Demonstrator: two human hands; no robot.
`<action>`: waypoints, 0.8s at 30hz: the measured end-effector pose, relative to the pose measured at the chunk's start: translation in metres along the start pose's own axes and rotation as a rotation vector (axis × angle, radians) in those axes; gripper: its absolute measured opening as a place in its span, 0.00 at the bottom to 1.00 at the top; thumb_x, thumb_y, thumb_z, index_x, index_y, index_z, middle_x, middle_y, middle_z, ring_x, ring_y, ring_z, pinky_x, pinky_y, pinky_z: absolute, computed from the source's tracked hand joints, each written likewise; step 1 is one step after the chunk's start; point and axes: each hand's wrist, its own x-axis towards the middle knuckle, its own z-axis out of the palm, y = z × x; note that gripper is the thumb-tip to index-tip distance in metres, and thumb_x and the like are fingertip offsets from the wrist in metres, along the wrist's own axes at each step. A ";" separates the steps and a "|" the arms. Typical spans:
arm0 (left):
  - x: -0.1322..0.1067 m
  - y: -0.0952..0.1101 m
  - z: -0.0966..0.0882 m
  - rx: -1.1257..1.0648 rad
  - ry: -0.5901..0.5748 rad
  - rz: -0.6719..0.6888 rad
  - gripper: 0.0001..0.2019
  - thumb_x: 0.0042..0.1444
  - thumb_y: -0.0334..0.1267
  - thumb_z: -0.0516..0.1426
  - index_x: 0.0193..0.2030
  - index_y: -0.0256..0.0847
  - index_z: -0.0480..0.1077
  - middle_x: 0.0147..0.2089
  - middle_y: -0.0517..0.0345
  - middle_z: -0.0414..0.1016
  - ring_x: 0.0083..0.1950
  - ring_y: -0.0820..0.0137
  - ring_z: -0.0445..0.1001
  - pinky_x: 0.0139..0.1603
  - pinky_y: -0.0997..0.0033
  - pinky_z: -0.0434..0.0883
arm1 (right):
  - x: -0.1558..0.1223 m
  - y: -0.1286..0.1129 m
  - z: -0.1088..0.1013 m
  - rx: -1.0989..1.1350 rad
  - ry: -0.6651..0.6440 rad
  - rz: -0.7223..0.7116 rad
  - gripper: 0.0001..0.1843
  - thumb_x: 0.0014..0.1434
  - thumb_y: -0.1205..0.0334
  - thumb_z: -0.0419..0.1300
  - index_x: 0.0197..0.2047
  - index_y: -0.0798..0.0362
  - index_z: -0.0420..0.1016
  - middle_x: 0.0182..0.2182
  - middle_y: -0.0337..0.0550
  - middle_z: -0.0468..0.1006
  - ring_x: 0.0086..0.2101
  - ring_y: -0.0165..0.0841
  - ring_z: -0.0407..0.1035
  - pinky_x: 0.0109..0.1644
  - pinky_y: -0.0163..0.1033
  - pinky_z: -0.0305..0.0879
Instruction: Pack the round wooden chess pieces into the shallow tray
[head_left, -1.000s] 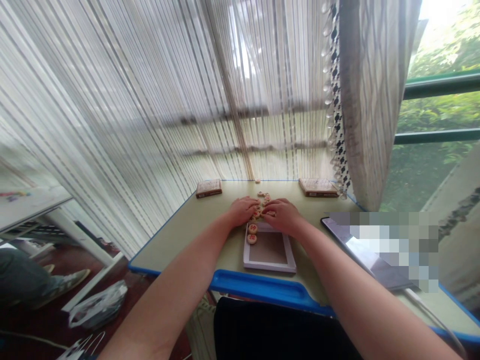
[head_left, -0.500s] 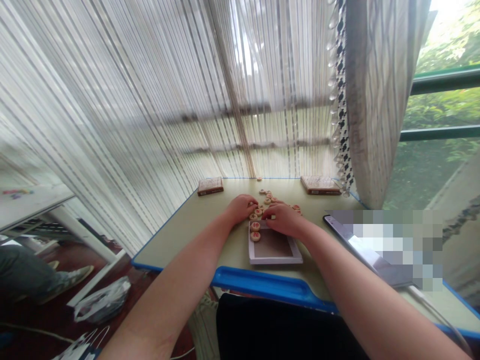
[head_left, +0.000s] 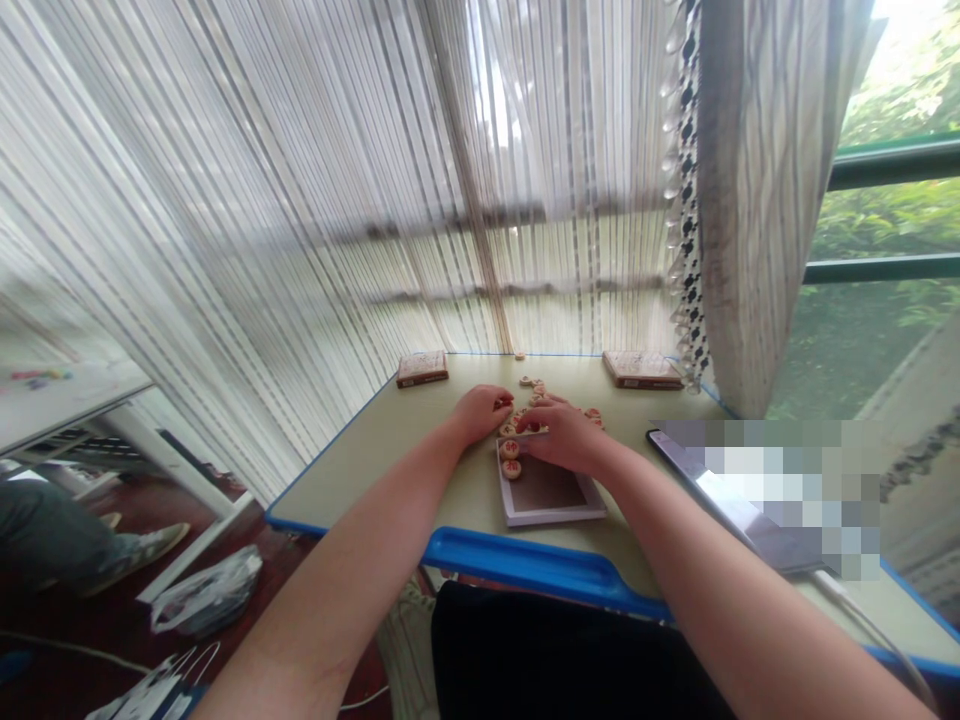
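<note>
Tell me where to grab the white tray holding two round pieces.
Probably best: pinch the white tray by its near rim, coming from the seat side. It lies flat and that raised edge is bare, while the right hand and two round pieces crowd the far end.

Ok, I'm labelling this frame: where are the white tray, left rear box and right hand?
white tray (head_left: 555,497): head view, bare brown floor.
left rear box (head_left: 422,368): head view, top face.
right hand (head_left: 568,440): head view, back of hand.

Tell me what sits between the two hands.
Head view: a cluster of round game pieces lies between the left hand and right hand.
</note>
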 end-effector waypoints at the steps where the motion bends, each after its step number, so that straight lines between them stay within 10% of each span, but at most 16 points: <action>1: 0.000 0.000 0.000 0.003 0.002 0.001 0.13 0.52 0.39 0.52 0.41 0.38 0.73 0.40 0.54 0.76 0.42 0.68 0.72 0.46 0.69 0.67 | -0.001 -0.003 -0.001 0.014 -0.009 -0.014 0.09 0.46 0.62 0.59 0.34 0.47 0.77 0.35 0.40 0.74 0.40 0.34 0.65 0.46 0.37 0.58; 14: 0.002 -0.005 0.000 -0.116 0.118 -0.039 0.13 0.51 0.37 0.54 0.43 0.37 0.72 0.42 0.52 0.75 0.44 0.67 0.72 0.50 0.66 0.67 | -0.003 -0.009 0.001 0.046 -0.017 -0.109 0.08 0.48 0.60 0.59 0.33 0.48 0.76 0.29 0.39 0.74 0.35 0.32 0.65 0.40 0.35 0.58; 24: 0.002 -0.006 0.004 -0.942 0.107 -0.328 0.21 0.38 0.39 0.64 0.40 0.34 0.70 0.40 0.47 0.76 0.39 0.65 0.75 0.37 0.66 0.72 | 0.003 0.005 0.000 -0.010 0.152 0.112 0.11 0.51 0.64 0.54 0.37 0.49 0.75 0.32 0.41 0.74 0.37 0.33 0.65 0.41 0.36 0.58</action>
